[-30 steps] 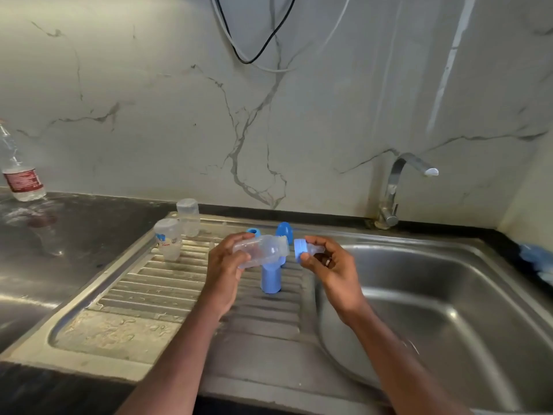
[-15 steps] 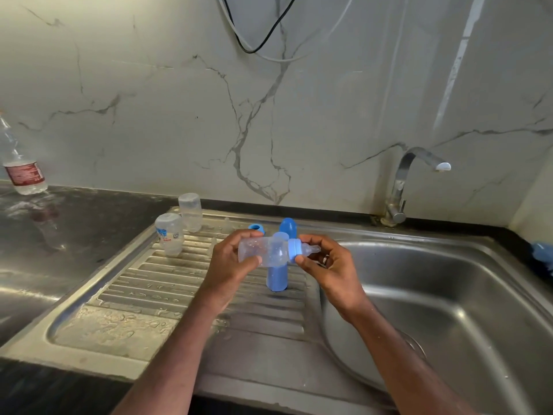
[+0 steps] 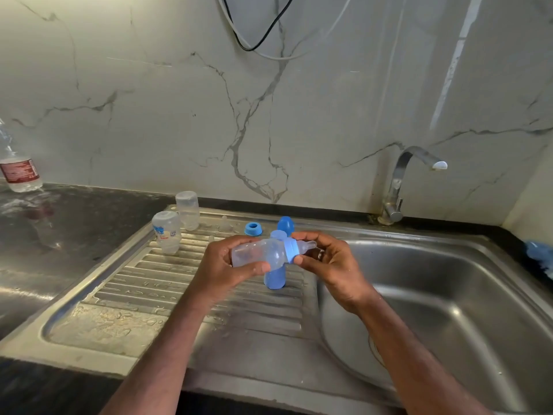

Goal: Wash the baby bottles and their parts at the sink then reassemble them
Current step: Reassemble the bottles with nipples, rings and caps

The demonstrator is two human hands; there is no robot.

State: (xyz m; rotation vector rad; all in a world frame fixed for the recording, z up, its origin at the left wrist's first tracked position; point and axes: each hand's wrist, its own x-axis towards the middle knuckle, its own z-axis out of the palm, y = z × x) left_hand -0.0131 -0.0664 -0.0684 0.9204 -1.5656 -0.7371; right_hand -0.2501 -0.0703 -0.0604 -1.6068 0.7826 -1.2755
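A clear baby bottle (image 3: 254,255) lies sideways above the ribbed draining board (image 3: 191,283), gripped around its body by my left hand (image 3: 221,265). My right hand (image 3: 330,262) pinches the blue collar with its clear teat (image 3: 294,248), which sits on the bottle's neck. Behind it a blue bottle (image 3: 273,278) stands upright. A blue ring (image 3: 253,229) and a blue cap (image 3: 285,225) rest at the back of the board. Two clear bottles (image 3: 167,232) (image 3: 188,209) stand upside down at the back left.
The steel sink basin (image 3: 449,310) lies to the right, under a chrome tap (image 3: 401,187). A plastic water bottle (image 3: 19,172) stands on the dark counter at far left. A blue object (image 3: 538,256) sits on the right edge. Cables hang on the marble wall.
My right hand brought the blue collar with teat up to the bottle's neck; one second ago they were apart, now the collar sits on the neck.
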